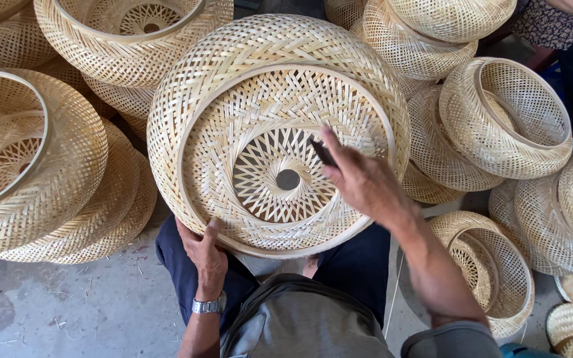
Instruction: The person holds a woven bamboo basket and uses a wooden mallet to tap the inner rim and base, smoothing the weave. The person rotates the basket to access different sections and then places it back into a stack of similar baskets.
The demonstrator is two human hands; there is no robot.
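A large round woven bamboo basket (pixel 260 73) is propped on the lap, its open mouth turned up toward the camera and its small centre hole visible deep inside. The lower rim is gripped by the left hand (pixel 201 255), whose fingers are curled over the edge at the lower left; a metal wristwatch (pixel 208 305) is worn on that wrist. The right hand (pixel 361 179) is held inside the basket's opening, right of the centre hole, and is clenched around a small dark tool (pixel 321 152) whose tip is pointed up and left toward the inner weave. Whether the tip is touching the strips cannot be told. Dark trousers (pixel 359 265) are seen beneath the basket. Similar baskets are stacked all around: a pile at the left (pixel 67 172), others at the top and right (pixel 505 119), all on a grey concrete floor (pixel 87 305).
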